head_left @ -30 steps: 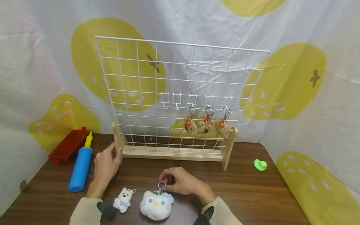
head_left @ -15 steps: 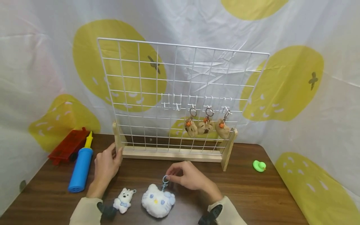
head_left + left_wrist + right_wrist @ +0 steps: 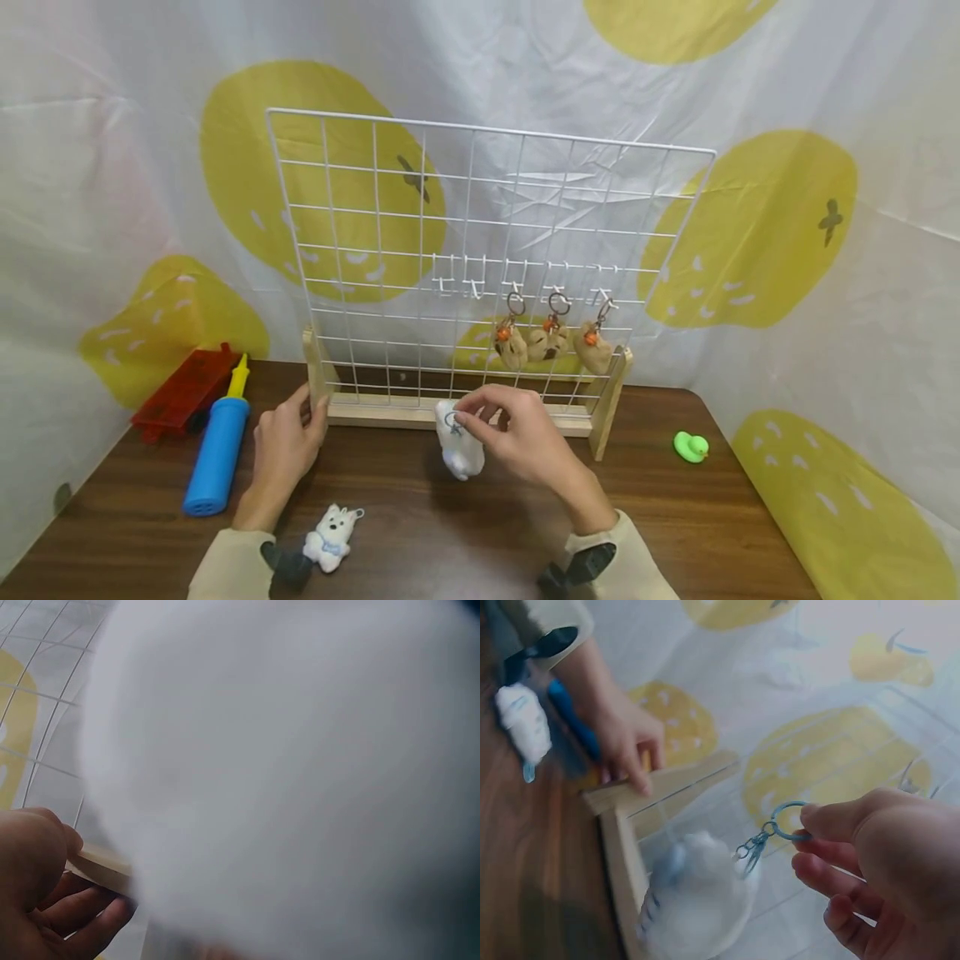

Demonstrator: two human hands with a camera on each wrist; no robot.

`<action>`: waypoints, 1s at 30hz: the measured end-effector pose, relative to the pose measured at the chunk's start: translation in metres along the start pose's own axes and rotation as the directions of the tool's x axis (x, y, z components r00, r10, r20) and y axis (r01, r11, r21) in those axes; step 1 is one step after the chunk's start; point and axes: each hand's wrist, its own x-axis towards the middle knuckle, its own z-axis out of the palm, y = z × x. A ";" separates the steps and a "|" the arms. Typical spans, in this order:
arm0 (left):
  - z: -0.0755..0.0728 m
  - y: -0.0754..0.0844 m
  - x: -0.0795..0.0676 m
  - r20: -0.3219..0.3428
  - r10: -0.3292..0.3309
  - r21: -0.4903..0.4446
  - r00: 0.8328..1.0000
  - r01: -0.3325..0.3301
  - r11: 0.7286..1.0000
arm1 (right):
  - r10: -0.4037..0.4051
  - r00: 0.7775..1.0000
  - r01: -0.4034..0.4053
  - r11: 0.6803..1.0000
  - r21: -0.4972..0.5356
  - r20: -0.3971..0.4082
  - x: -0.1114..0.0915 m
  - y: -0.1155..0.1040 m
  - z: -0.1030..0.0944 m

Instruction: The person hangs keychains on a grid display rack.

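My right hand [image 3: 517,429] pinches the blue ring [image 3: 786,820] of a white plush cat-head keychain [image 3: 459,446], which hangs in the air before the rack's base. My left hand [image 3: 288,433] grips the left wooden foot [image 3: 105,866] of the white wire grid rack [image 3: 495,133]. Several small white hooks [image 3: 474,287] line one row of the grid, and three brown plush keychains [image 3: 551,337] dangle from those on the right. A white plush bear keychain [image 3: 330,536] lies on the table by my left wrist. A blurred white shape [image 3: 285,772] covers most of the left wrist view.
On the left, a blue pump [image 3: 217,454] with a yellow nozzle lies beside a red see-through cart [image 3: 183,396]. A green toy duck [image 3: 691,447] sits on the brown table [image 3: 675,525] to the right. Patterned cloth [image 3: 787,275] encloses the back and sides.
My right hand has lifted the cat-head keychain off the table and carried it forward toward the rack; the plush has turned sideways. My left hand has stayed on the rack's foot.
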 end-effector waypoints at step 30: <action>0.001 -0.001 0.000 0.018 -0.015 0.006 1.000 0.015 1.000 | -0.093 0.977 0.103 0.994 0.045 -0.192 0.047 -0.048 -0.047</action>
